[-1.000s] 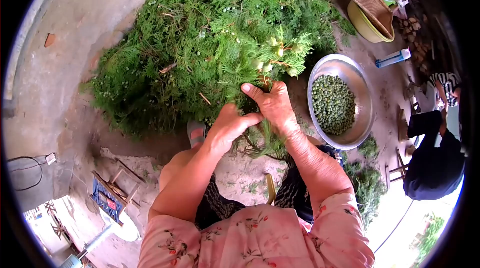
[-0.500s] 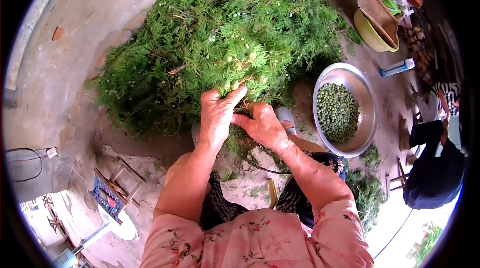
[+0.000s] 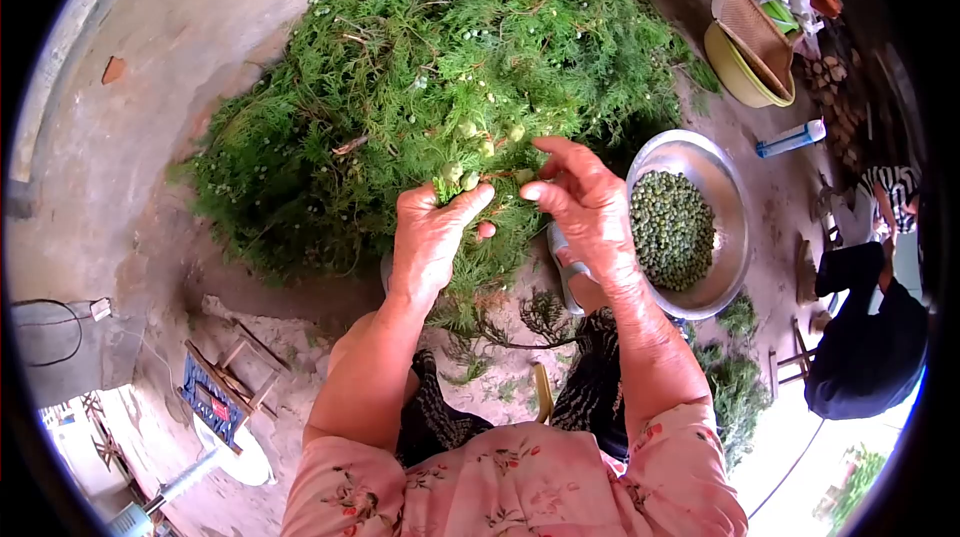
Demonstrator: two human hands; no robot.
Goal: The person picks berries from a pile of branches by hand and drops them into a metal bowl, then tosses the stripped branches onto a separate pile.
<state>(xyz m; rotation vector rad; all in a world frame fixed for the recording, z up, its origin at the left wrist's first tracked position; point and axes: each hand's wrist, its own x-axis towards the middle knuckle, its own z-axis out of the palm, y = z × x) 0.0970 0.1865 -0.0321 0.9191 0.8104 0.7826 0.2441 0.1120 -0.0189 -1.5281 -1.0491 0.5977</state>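
Note:
My left hand (image 3: pixel 432 237) is closed on a conifer sprig, its thumb pressing the reddish stem. Round green cones (image 3: pixel 462 177) cluster on this sprig just above my thumb, and more show a little farther out. To the right, my right hand (image 3: pixel 588 205) has thumb and index finger apart, with no object visible between them. Its fingertips are close to a green cone (image 3: pixel 525 177) at the sprig's right side. Behind both hands rises a large heap of green conifer branches (image 3: pixel 400 97).
A metal basin (image 3: pixel 735 227) holding many small green cones stands right of my right hand. Farther right are a yellow tub (image 3: pixel 735 72), a blue-and-white bottle (image 3: pixel 790 139) and a person in dark clothes (image 3: pixel 870 347). A small wooden stool (image 3: pixel 235 377) is at lower left.
My right hand has moved right, away from my left hand, and its fingers have spread. My left hand keeps hold of the sprig in nearly the same place.

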